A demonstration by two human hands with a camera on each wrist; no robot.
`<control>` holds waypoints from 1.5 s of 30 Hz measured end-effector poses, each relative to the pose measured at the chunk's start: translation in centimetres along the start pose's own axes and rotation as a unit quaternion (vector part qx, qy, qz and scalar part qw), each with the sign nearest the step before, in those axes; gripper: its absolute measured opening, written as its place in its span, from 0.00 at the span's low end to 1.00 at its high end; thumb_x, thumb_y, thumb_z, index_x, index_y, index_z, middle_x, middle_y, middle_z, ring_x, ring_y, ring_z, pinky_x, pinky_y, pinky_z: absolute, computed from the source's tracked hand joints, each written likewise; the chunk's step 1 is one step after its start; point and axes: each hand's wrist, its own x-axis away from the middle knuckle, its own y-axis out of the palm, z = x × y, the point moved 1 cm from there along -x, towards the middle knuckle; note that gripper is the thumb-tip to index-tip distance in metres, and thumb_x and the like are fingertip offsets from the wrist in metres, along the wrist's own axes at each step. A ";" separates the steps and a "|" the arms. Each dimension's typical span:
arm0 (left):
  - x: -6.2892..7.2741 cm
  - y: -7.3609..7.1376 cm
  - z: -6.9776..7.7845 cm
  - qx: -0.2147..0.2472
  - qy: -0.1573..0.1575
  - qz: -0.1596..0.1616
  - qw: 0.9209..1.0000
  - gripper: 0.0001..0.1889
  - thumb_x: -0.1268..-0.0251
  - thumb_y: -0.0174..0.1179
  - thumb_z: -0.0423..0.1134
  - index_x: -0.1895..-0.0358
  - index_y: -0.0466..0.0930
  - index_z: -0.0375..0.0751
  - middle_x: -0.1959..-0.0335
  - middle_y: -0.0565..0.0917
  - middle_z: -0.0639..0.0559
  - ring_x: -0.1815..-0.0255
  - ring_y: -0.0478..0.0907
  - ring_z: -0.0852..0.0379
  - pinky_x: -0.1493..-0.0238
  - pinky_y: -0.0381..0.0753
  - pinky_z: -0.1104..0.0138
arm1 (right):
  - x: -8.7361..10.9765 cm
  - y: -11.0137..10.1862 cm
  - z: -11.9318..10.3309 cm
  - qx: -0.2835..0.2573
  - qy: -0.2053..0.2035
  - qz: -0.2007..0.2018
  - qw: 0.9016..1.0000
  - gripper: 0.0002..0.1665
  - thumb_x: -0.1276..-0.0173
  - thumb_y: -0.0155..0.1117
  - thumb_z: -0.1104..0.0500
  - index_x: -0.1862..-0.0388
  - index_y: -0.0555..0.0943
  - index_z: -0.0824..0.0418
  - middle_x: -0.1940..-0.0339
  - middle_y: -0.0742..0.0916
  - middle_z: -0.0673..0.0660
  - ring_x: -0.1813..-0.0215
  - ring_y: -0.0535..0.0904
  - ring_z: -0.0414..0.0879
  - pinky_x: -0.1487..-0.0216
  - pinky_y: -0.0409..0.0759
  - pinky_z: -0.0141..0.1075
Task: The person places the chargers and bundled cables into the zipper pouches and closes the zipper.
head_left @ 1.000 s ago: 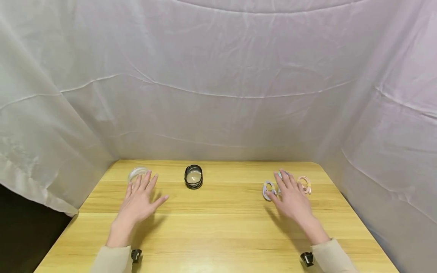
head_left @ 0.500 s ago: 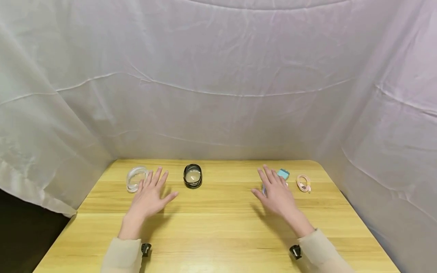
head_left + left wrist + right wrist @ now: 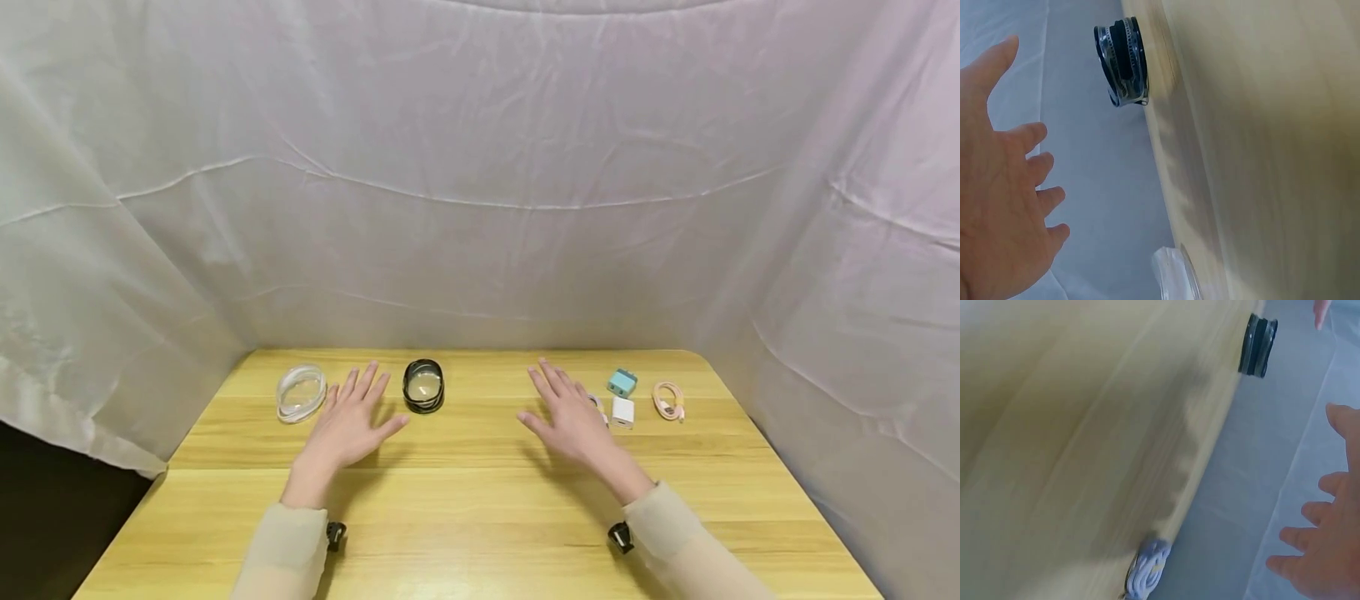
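Note:
My left hand (image 3: pixel 348 429) hovers over the table with fingers spread and nothing in it. It is between a round clear case with white trim (image 3: pixel 283 408) and a round clear case with black trim (image 3: pixel 424 407). In the left wrist view, the black-trimmed case (image 3: pixel 1121 62) shows a zipper along its side. Spread as well, my right hand (image 3: pixel 570 425) holds nothing and partly hides a coiled lavender cable (image 3: pixel 597 404). That cable (image 3: pixel 1147 569) shows better in the right wrist view. Beside it lie a white charger plug (image 3: pixel 622 412) and a blue charger plug (image 3: pixel 622 382).
A coiled pink cable (image 3: pixel 678 410) with a yellow tie lies at the far right. The wooden table (image 3: pixel 480 492) is bounded behind and at the sides by pale cloth curtains (image 3: pixel 480 267). A dark gap (image 3: pixel 60 508) shows at the lower left.
Both hands have moved inward, the left to the right and the right to the left. The white-trimmed case, both plugs and the pink cable are now uncovered. The things on the table stay put.

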 end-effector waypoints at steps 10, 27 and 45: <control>-1.1 0.6 0.4 -0.006 0.018 -0.022 1.000 0.48 0.28 0.54 0.69 0.17 0.54 0.42 0.14 0.45 0.42 0.16 0.42 0.32 0.20 0.39 0.35 | -2.1 2.0 -2.7 -0.002 -0.020 -0.042 0.999 0.50 0.22 0.53 0.32 0.13 0.49 0.51 0.12 0.50 0.54 0.15 0.49 0.58 0.17 0.48 0.57; -3.3 1.9 1.0 -0.008 0.041 -0.074 0.996 0.45 0.25 0.53 0.67 0.17 0.56 0.42 0.15 0.50 0.40 0.17 0.47 0.32 0.20 0.46 0.35 | -4.9 5.1 -6.6 -0.044 -0.073 -0.095 0.992 0.49 0.22 0.58 0.37 0.13 0.51 0.55 0.13 0.55 0.60 0.18 0.57 0.64 0.19 0.58 0.59; -5.5 2.9 0.4 -0.016 0.080 -0.089 0.993 0.37 0.21 0.55 0.56 0.20 0.61 0.37 0.16 0.54 0.38 0.20 0.57 0.30 0.23 0.59 0.38 | -8.6 8.4 -7.8 -0.087 -0.084 -0.163 0.979 0.46 0.19 0.58 0.47 0.15 0.50 0.65 0.14 0.57 0.64 0.16 0.55 0.58 0.17 0.55 0.50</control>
